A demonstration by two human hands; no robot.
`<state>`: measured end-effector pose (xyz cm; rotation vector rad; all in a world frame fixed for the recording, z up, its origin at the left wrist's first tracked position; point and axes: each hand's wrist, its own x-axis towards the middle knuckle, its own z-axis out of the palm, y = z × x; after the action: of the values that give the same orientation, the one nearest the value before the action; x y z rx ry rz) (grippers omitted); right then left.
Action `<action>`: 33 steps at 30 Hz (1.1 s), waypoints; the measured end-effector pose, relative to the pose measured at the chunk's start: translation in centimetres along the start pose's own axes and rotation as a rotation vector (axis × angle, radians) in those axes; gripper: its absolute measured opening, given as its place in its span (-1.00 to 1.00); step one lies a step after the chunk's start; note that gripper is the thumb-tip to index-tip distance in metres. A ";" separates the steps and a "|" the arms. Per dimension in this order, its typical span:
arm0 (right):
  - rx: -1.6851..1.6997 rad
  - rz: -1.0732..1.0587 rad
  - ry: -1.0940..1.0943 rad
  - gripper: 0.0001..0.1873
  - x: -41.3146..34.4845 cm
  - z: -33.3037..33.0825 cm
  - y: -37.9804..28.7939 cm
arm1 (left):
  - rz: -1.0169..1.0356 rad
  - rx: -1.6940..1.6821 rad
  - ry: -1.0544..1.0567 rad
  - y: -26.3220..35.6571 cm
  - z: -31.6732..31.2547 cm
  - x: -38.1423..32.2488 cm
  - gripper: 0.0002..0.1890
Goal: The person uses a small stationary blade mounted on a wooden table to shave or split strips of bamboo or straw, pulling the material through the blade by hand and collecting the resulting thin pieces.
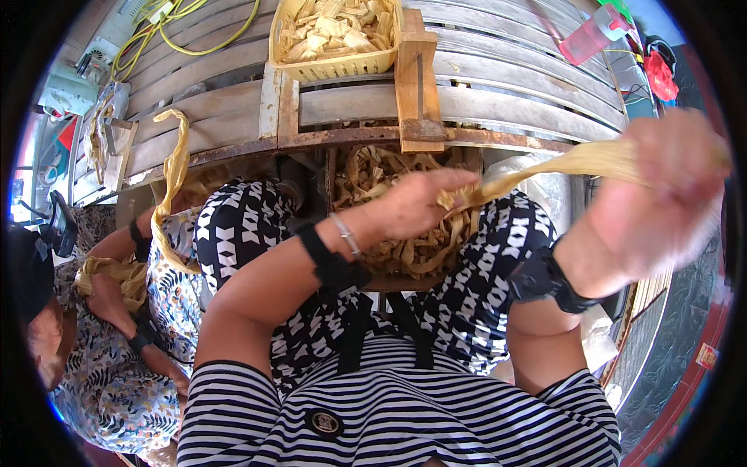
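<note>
A pale yellow, leathery dried strip (560,162) stretches between my hands, narrow and twisted at its left part and wider at its right. My left hand (417,201) grips its ragged left end above a box of similar pieces (432,251) between my knees. Raised at the far right, my right hand (677,169) is blurred by movement and closed around the wide end. A wooden block with a slotted upright (419,87) stands at the bench edge, beyond my left hand. Beside it a yellow plastic basket (335,71) holds short cut pieces.
The slatted bench (525,87) has a rusty metal edge. A pink bottle (589,38) stands at its back right, and a yellow cable (198,51) lies at the left. Beside me at the left, a co-worker's hand (108,298) holds strips; another long strip (174,169) hangs nearby.
</note>
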<state>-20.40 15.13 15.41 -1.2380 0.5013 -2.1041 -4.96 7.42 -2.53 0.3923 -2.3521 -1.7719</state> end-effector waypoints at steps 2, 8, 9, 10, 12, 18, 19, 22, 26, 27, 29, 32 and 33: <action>0.085 0.022 -0.152 -0.71 1.0 1.2 -2.0 | 0.079 0.019 -0.051 -2.0 3.0 0.0 -0.60; -0.280 -0.069 -0.003 -0.73 2.1 2.9 -3.7 | -0.148 -0.284 -0.131 1.8 -0.5 -1.2 -0.75; -0.317 -0.071 0.019 -0.73 2.2 2.9 -4.0 | -0.145 -0.544 0.049 3.5 -2.5 -1.3 -0.77; -0.321 -0.063 0.032 -0.72 2.1 3.1 -3.8 | -0.013 -0.541 0.070 5.5 -4.5 -1.8 -0.76; -0.237 0.017 0.023 -0.75 1.1 3.0 -3.2 | 0.056 -0.247 0.007 10.0 -6.6 -2.2 -0.76; -0.620 0.450 -0.118 -0.90 -1.9 3.3 2.7 | 0.013 0.540 0.073 5.2 -6.5 -2.9 -0.74; -0.746 0.580 -0.184 -0.92 -2.2 2.2 3.3 | -0.095 0.306 0.121 5.1 -7.2 -2.6 -0.76; -0.758 0.696 -0.235 -0.92 -3.2 -0.8 6.3 | -0.248 -0.519 0.304 5.5 -8.6 -3.2 -0.78; -0.767 0.746 -0.268 -0.84 -2.9 -2.3 9.8 | -0.292 -0.626 0.206 5.3 -8.8 -1.5 -0.79; -0.832 0.705 -0.305 -0.81 -3.2 -2.8 10.6 | -0.328 -0.647 0.225 4.8 -8.7 -1.1 -0.78; -0.963 0.620 -0.380 -0.76 -3.9 -3.8 12.2 | -0.401 -0.687 0.262 3.7 -8.6 -0.3 -0.77; -1.088 0.619 -0.353 -0.75 -4.3 -3.5 13.4 | -0.449 -0.749 0.443 1.4 -8.1 0.0 -0.80; -0.997 0.713 -0.239 -0.75 -4.7 -4.1 14.1 | -0.408 -0.735 0.552 1.3 -7.6 0.3 -0.80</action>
<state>-17.68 8.14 1.91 -1.4578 1.7007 -1.0499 -3.14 0.69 0.85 1.1012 -1.2040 -2.1659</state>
